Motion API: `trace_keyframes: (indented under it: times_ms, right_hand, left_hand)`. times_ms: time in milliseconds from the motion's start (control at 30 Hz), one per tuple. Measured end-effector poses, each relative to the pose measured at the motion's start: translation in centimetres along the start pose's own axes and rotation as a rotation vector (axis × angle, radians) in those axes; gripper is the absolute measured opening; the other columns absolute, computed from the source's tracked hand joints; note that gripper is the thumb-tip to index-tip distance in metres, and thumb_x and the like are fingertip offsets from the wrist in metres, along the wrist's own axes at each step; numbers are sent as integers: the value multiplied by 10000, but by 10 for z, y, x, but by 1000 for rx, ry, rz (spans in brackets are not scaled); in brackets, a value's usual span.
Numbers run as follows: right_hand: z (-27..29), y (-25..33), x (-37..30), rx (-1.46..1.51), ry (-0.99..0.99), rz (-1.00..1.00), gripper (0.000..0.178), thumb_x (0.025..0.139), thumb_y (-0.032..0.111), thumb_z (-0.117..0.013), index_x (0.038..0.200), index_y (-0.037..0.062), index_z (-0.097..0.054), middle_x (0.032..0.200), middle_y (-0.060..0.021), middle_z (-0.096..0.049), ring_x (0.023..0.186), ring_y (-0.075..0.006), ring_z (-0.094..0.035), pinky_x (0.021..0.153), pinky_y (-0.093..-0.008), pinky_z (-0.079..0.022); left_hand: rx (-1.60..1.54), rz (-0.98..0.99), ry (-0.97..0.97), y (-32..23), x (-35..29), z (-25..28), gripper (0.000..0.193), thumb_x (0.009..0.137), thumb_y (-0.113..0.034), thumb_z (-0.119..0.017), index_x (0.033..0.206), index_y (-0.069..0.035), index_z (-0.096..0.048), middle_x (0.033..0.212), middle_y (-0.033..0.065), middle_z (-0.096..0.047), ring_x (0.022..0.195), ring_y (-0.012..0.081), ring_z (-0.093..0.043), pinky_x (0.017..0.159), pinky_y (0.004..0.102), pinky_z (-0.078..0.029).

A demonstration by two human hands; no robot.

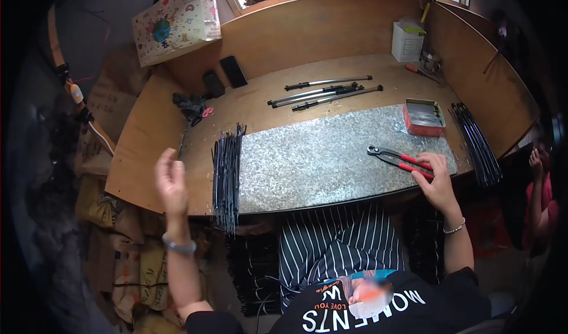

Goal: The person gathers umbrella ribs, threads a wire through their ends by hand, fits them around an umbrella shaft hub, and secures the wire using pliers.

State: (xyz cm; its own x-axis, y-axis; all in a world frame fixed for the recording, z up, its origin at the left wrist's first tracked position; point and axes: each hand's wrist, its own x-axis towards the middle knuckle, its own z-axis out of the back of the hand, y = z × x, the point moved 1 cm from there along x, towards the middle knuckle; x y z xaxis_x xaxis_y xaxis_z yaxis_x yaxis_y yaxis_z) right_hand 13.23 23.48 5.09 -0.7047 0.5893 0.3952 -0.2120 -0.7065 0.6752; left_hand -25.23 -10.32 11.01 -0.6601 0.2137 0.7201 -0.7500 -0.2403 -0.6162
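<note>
My right hand [436,179] rests on the red handles of a pair of pincers [395,158] that lies on the grey stone slab [319,156]; the fingers close over the handles. My left hand [170,179] is raised off the left of the bench, fingers loosely curled, holding nothing. A stack of thin black rods [226,171] lies along the slab's left edge, nearest that hand.
Several longer metal rods [325,93] lie behind the slab. A red tray [423,117] sits at the slab's right end, more black rods [476,145] beside it. A white box [407,41], two phones [225,77] and a patterned box [176,22] stand at the back. Another person [538,186] is at the far right.
</note>
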Motion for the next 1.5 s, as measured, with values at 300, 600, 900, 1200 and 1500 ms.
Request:
trace_keyframes:
  times_ms: [300,600,900,1200,1500]
  right_hand:
    - [-14,-54,-15,-377,-114,33,233,658,133,-732,785,39,-560,932,-93,-551,907,-288,-492,820,-372,-392]
    - [4,-70,-17,-471,-209,-61,204,681,147,-722,765,43,-568,892,-82,-537,879,-284,-486,798,-376,-393]
    - [-10,-39,-1,-503,-230,30,332,700,115,-694,990,34,-553,1036,-131,-514,989,-317,-449,877,-389,-373]
    - [-80,51,45,-67,37,339,635,739,318,-702,1230,16,-436,1217,-170,-457,1160,-321,-385,995,-407,-319]
    - [-92,136,142,1070,7,323,467,792,278,-708,1094,16,-467,873,-69,-619,748,-103,-582,694,-253,-484]
  left_hand:
    - [203,713,359,237,-50,-43,336,814,-230,-624,958,74,-626,846,181,-664,749,285,-629,731,365,-486]
    - [565,556,558,183,-23,-55,251,780,-128,-563,900,92,-574,877,256,-628,814,363,-622,735,440,-479]
    - [703,379,401,121,-9,-60,284,864,-120,-451,1093,49,-438,943,298,-591,896,456,-562,786,493,-444]
    - [203,-185,128,-17,-4,-86,286,906,-118,-447,1147,35,-429,870,243,-597,793,420,-577,716,438,-452]
    - [-435,-170,494,-138,-57,-183,278,922,-126,-456,1148,31,-418,828,155,-575,763,240,-578,678,350,-458]
